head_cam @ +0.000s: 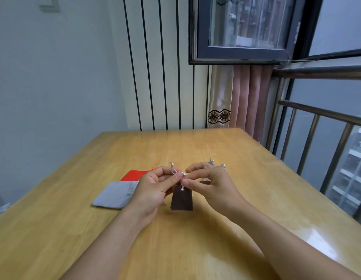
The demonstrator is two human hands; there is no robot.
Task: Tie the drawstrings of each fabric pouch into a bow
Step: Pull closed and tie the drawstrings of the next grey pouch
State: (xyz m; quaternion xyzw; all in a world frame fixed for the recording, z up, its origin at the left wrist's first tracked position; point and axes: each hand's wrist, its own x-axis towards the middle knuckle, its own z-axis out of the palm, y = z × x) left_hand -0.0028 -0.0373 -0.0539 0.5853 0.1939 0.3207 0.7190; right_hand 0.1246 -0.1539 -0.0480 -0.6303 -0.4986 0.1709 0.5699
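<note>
1. Both bare forearms reach in from the bottom edge over the wooden table [195, 249] and meet at its middle.
2. Left hand [155, 186] sits with thumb and fingers curled inward, pinching the pale drawstring [176, 172] right at the neck of the dark brown pouch [182, 200].
3. One small loop of that cord stands up above the left fingertips, its knotted end poking upward.
4. Right hand [212, 182] is just beside the left, thumb and forefinger tight together on the same cord, the remaining fingers bent loosely over the top.
5. Dangling below the two pinches is the dark brown pouch, upright, mouth gathered; whether its bottom edge touches the table, I cannot tell.
6. Off to the left, a grey pouch [115, 194] lies flat on the table, partly hidden behind the left hand.
7. Behind the grey one, a red pouch [134, 175] lies flat too, the grey one overlapping its near edge.
8. Past the right hand, pale cord ends [216, 164] peek out; what they belong to is hidden.
</note>
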